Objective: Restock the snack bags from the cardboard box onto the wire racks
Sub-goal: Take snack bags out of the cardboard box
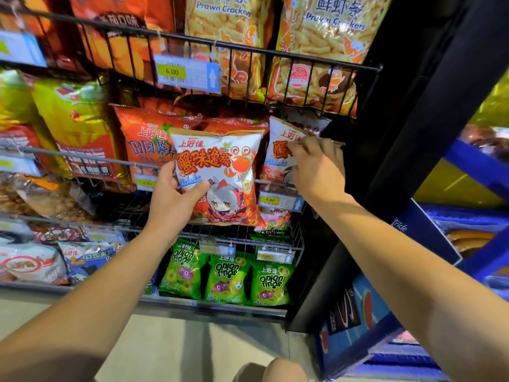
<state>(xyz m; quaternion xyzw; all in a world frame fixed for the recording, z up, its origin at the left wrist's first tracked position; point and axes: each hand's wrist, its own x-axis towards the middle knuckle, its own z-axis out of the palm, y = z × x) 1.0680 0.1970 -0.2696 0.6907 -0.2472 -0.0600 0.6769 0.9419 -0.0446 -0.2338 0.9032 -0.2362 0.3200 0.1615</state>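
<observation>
Evidently light, puffy and crushable, the white-and-orange foil crab-snack bag [220, 175] sits pinched at its lower-left edge by the left hand [170, 199], best held by its seams, while the right hand [319, 164] has its fingers closed on a second matching bag [281, 150] in the grey wire rack [275, 241].

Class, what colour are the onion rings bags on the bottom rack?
Bright green onion rings bags with white lettering, seen in the head view.

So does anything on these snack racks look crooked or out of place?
Only slightly: the crab snack bag under the right hand leans left in the wire rack, not yet straightened. The left hand holds a matching bag in front, unshelved.
</observation>
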